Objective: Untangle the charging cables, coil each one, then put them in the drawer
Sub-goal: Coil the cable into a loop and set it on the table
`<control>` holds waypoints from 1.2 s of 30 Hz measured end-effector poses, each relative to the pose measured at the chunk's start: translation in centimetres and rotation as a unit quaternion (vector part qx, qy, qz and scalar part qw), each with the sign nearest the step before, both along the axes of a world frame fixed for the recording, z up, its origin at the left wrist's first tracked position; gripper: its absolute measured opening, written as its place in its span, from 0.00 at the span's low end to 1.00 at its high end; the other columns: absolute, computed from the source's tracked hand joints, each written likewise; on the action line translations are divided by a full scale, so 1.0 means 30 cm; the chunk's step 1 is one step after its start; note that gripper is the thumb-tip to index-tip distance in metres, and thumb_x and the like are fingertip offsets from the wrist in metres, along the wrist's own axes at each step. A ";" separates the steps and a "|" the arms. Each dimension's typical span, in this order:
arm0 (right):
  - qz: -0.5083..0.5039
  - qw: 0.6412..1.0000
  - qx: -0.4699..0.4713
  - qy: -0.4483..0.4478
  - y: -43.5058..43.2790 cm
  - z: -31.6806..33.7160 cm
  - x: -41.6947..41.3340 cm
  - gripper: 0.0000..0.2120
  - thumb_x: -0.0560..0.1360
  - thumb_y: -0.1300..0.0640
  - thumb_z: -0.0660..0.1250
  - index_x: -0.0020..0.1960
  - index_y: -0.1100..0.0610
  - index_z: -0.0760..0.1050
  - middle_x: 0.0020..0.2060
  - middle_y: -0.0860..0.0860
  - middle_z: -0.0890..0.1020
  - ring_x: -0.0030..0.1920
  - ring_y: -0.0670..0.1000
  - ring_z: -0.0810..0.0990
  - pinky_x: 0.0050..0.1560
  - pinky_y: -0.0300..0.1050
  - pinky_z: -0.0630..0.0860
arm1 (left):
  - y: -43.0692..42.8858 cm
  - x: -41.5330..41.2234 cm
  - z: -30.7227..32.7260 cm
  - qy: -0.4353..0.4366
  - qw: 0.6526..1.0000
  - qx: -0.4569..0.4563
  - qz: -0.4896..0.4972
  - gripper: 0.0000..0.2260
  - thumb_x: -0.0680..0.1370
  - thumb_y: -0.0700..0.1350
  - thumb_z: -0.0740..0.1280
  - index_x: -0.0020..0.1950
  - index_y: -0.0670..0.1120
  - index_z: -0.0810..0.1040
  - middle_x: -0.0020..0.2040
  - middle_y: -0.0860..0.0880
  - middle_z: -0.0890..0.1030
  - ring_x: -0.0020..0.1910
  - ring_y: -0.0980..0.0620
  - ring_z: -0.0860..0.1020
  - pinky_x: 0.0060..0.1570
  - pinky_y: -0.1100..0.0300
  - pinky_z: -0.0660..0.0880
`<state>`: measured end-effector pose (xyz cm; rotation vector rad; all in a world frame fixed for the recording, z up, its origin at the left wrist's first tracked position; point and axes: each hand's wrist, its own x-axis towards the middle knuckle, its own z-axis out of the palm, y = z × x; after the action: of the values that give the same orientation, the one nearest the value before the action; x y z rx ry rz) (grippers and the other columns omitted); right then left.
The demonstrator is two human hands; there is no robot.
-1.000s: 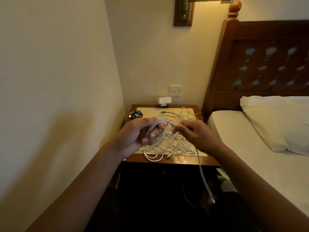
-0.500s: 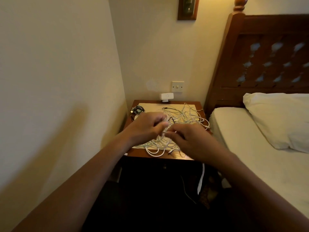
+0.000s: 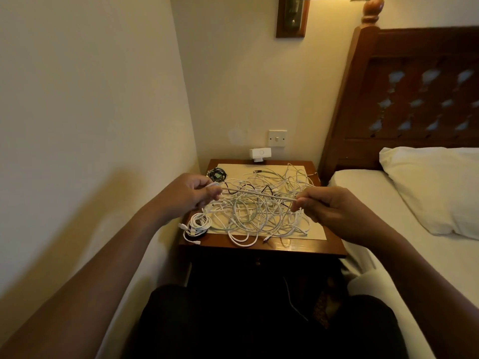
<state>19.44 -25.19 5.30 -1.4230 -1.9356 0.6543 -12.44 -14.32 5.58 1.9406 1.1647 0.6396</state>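
Hands, together over pile half second ago, now spread apart. White cable [image 3: 259, 194] is drawn straight between them, above tangle [image 3: 261, 216] on nightstand [image 3: 311, 248]. Likely slack freed for next loop; coiling midway.
Left hand [image 3: 191, 193]: fingers curled, pinching cable's left end.
Right hand [image 3: 334, 211]: thumb and fingertips pinching right end.

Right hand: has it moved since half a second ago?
Yes. The right hand has moved right, from over the middle of the nightstand to its bed-side edge, drawing a cable taut from the left hand.
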 end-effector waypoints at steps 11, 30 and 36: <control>-0.134 0.982 0.095 0.088 0.111 -0.049 0.066 0.09 0.83 0.55 0.64 0.51 0.50 0.82 0.34 0.50 0.80 0.32 0.41 0.74 0.33 0.34 0.70 | -0.095 0.068 0.009 -0.139 0.963 -0.175 -0.151 0.15 0.84 0.49 0.63 0.39 0.44 0.75 0.30 0.48 0.64 0.25 0.54 0.60 0.26 0.65 0.57; -0.059 0.997 -0.001 0.050 0.010 -0.016 -0.210 0.10 0.80 0.52 0.71 0.60 0.50 0.80 0.49 0.43 0.85 0.52 0.40 0.82 0.52 0.36 0.75 | -0.152 0.211 -0.007 -0.358 0.879 -0.307 -0.075 0.16 0.85 0.49 0.59 0.40 0.43 0.72 0.34 0.46 0.69 0.29 0.53 0.67 0.32 0.61 0.67; -0.065 0.990 -0.046 0.113 0.032 -0.064 -0.248 0.06 0.81 0.50 0.69 0.55 0.49 0.81 0.43 0.49 0.84 0.47 0.53 0.82 0.52 0.61 0.80 | -0.157 0.216 -0.034 -0.358 0.878 -0.315 -0.049 0.16 0.84 0.50 0.60 0.40 0.43 0.72 0.35 0.46 0.70 0.30 0.53 0.69 0.33 0.61 0.68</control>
<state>12.00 -24.24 3.38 -1.4499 -1.6430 0.8152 -5.95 -19.03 4.57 1.0480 0.6659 0.7197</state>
